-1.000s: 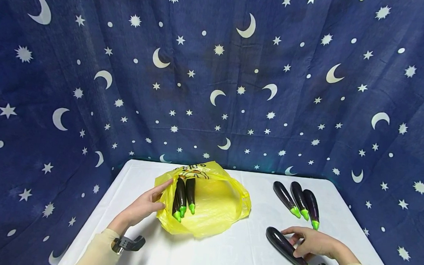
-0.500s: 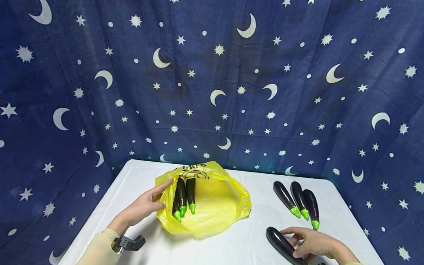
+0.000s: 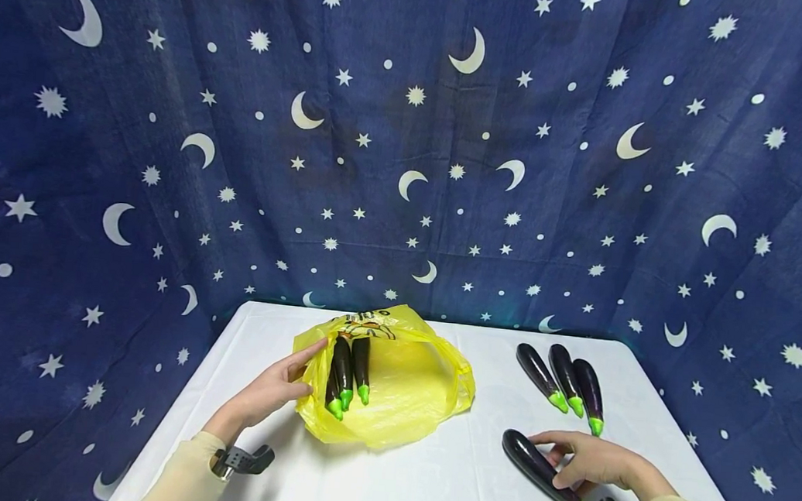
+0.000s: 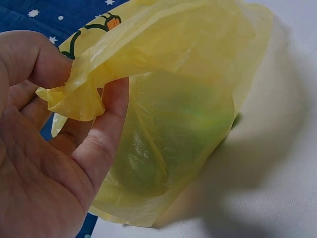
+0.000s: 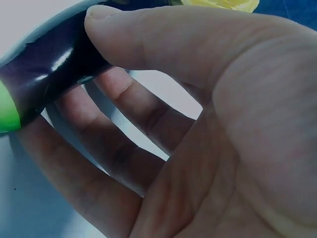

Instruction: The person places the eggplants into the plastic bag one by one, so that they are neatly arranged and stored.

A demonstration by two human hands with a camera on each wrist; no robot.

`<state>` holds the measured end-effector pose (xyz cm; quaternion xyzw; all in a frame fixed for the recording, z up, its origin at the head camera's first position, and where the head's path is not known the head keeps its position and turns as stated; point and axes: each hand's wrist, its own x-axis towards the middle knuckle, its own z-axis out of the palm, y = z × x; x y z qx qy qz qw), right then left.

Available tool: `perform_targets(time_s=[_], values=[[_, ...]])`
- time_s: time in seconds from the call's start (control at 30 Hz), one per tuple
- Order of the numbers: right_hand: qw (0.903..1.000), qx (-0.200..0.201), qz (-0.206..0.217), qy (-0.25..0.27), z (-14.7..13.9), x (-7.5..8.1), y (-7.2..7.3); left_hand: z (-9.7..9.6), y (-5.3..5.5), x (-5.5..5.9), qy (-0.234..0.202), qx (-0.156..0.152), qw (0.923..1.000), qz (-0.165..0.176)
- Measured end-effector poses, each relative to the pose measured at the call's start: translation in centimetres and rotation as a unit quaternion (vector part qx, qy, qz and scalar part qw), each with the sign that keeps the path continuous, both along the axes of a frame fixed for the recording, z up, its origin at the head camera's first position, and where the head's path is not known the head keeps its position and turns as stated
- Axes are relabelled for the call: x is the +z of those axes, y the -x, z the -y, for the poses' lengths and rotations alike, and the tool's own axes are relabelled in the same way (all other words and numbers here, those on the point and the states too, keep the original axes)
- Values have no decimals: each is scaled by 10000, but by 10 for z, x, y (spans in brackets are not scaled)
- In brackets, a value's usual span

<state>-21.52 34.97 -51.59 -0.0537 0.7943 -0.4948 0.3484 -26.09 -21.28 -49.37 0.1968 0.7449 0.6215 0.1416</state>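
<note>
My left hand (image 3: 268, 393) pinches the rim of a yellow plastic bag (image 3: 408, 395); in the left wrist view, the crumpled edge (image 4: 79, 99) shows between thumb and fingers. Inside the bag's mouth, on its left side, lie 3 dark eggplants (image 3: 342, 367) with green stems toward me. At the right, my right hand (image 3: 599, 462) grips another eggplant (image 3: 533, 460) at the table's front. The right wrist view has the thumb over this eggplant (image 5: 59, 54) and the fingertips along its other side. Whether it touches the tabletop I cannot tell.
Beyond my right hand, 3 more eggplants (image 3: 570, 379) lie side by side on the white table (image 3: 426, 493). A dark blue curtain (image 3: 407, 165) with moons and stars hangs behind the table and at both sides.
</note>
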Motion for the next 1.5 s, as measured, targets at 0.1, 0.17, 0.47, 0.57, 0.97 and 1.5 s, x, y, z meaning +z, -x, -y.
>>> perform_targets(time_s=[0.1, 0.17, 0.47, 0.57, 0.97, 1.5], values=[[10000, 15, 26, 28, 0, 0, 0, 0, 0, 1, 8, 8, 10000, 16], [10000, 3, 43, 35, 0, -1, 0, -1, 0, 1, -3, 1, 10000, 32], [10000, -58, 31, 19, 2, 2, -4, -2, -1, 1, -147, -67, 9998, 101], [10000, -32, 31, 83, 3, 3, -4, -2, -1, 1, -294, -154, 9994, 93], [10000, 10, 30, -27, 2, 3, -5, -2, -1, 2, -275, -165, 9995, 71], [9997, 193, -126, 91, 2, 4, -2, -3, 0, 1, -242, -142, 9996, 35]])
